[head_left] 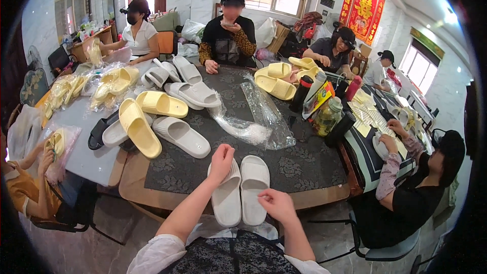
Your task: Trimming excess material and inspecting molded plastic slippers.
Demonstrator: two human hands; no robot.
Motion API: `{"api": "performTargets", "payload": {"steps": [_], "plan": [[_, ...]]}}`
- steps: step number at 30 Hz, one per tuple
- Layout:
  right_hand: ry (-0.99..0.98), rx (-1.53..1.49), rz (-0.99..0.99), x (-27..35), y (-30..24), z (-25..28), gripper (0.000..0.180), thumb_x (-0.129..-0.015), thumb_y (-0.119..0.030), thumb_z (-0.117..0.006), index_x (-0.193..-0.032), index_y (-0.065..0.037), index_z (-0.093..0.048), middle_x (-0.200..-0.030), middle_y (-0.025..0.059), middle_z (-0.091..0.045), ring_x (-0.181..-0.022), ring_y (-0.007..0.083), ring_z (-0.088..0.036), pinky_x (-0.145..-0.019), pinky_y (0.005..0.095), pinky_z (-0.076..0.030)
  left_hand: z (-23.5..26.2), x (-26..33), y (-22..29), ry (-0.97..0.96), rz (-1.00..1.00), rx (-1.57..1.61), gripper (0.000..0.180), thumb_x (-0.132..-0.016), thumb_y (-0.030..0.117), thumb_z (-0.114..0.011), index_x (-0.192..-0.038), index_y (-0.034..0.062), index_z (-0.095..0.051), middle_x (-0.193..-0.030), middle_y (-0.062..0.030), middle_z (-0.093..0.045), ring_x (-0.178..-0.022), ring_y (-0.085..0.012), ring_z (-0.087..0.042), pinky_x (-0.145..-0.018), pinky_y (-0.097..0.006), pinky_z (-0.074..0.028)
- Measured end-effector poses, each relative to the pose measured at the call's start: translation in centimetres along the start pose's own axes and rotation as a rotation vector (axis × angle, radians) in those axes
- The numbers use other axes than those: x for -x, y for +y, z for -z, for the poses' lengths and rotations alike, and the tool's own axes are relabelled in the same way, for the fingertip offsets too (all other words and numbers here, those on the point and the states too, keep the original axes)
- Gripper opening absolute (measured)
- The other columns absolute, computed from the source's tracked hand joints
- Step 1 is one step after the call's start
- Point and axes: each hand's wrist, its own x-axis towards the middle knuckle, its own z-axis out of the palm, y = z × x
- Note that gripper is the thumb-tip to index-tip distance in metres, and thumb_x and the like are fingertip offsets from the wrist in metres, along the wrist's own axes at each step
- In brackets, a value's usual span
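Left slipper [225, 208]: grey, set at six o'clock on the table [327, 196], toe to twelve, heel reaching past the near edge.
Right slipper [252, 208]: laid alongside, pointed the same way.
Left hand [221, 163]: placed over the left slipper's strap, fingers curled together; whether anything is pinched cannot be told.
Right hand [278, 205]: placed at the right slipper's three o'clock edge, fingers bent; pinch cannot be told.
Pair alignment: judged the step in hand.
Slipper handling: a matched hold on both sides seems called for.
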Motion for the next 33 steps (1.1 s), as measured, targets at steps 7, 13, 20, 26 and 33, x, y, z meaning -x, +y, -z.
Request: {"api": "performTargets", "payload": {"steps": [7,13,20,26,33], "plan": [[0.122,-0.323,-0.073,3.0,4.3,6.4,0.014,-0.080,-0.013,-0.072,-0.084,-0.001,-0.068,-0.070,-0.0004,-0.064,-0.063,0.0057,-0.057,-0.059,0.0219,-0.046,0.1,-0.2,-0.4,0.006,0.118,0.042,0.015,-0.093,0.017,-0.058,-0.091,0.0018,-0.056,-0.072,0.0013,-0.055,-0.064,-0.0069,-0.048,-0.058,-0.025,-0.041],[0.257,-1.015,0.100,1.7,4.6,5.3,0.006,-0.085,-0.006,-0.066,-0.083,-0.006,-0.060,-0.082,0.0048,-0.065,-0.063,0.0069,-0.055,-0.053,0.0201,-0.042,-0.5,0.0,-0.8,-0.007,0.006,0.024,0.013,-0.095,0.017,-0.056,-0.092,0.0047,-0.055,-0.068,0.0057,-0.048,-0.060,-0.0031,-0.043,-0.053,-0.021,-0.036],[0.043,-1.144,-0.096,-0.7,2.3,1.0,0.006,-0.093,-0.012,-0.058,-0.090,-0.007,-0.058,-0.074,0.0030,-0.062,-0.053,0.0066,-0.051,-0.046,0.0197,-0.040,-0.4,0.6,1.1,-0.034,-0.018,-0.094,0.014,-0.092,0.016,-0.059,-0.091,0.0017,-0.057,-0.071,0.0016,-0.054,-0.064,-0.0062,-0.048,-0.059,-0.024,-0.041],[-0.142,-0.636,-0.187,-2.1,3.6,-2.4,0.020,-0.088,-0.022,-0.064,-0.094,-0.003,-0.062,-0.071,0.0020,-0.065,-0.055,0.0098,-0.057,-0.050,0.0254,-0.045,-0.4,0.3,1.3,-0.137,0.010,-0.208,0.020,-0.090,0.019,-0.060,-0.095,0.0000,-0.062,-0.080,-0.0061,-0.063,-0.072,-0.0139,-0.058,-0.069,-0.029,-0.048],[0.097,0.015,0.036,-5.1,2.3,-5.8,0.023,-0.086,-0.021,-0.064,-0.087,0.001,-0.064,-0.072,0.0072,-0.068,-0.060,0.0130,-0.064,-0.057,0.0277,-0.051,-1.5,-1.2,1.0,-0.493,-0.097,-0.498,0.022,-0.088,0.021,-0.060,-0.097,0.0012,-0.064,-0.088,-0.0129,-0.067,-0.083,-0.0256,-0.065,-0.074,-0.036,-0.050]]}}
